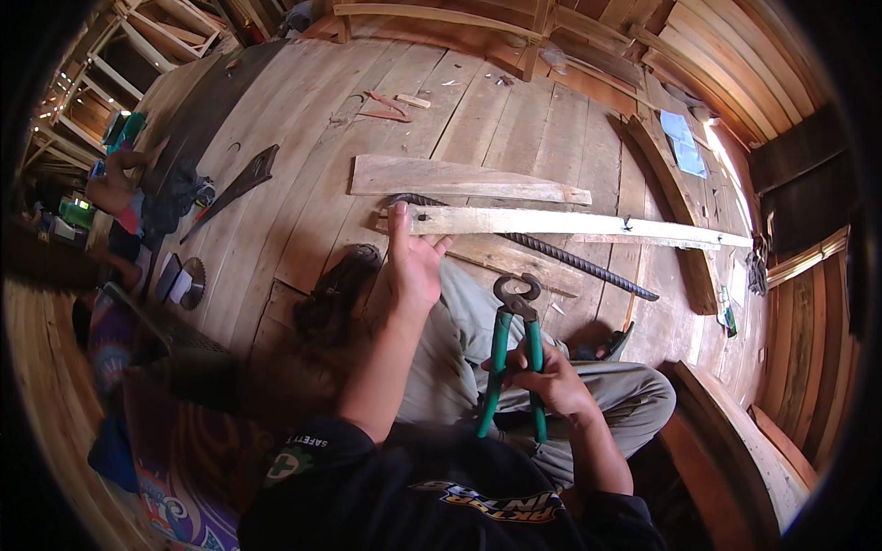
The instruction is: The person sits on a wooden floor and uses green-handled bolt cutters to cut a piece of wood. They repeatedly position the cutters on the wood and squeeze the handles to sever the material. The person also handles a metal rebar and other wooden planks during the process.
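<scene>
My left hand point(415, 273) grips the near-left end of a long pale wooden strip point(551, 221), thumb on its upper edge and fingers beneath. The strip runs off to the right; a dark spot marks its left end, and a small dark piece, perhaps a nail, sticks out farther along. In my right hand point(554, 378) is a pair of pincers point(502, 342) with green handles, its rounded jaws pointing up and apart from the strip. Under the strip a dark ribbed metal bar point(593, 269) lies slantwise on the floor. Just beyond lies a tapered board point(459, 176).
To the left are a hand saw point(237, 190), a round saw blade point(192, 283) and another person's leg point(124, 179). Red-handled pliers point(388, 109) lie farther off. A thick beam point(666, 184) and a blue sheet point(683, 144) are at right, on the plank floor point(514, 119).
</scene>
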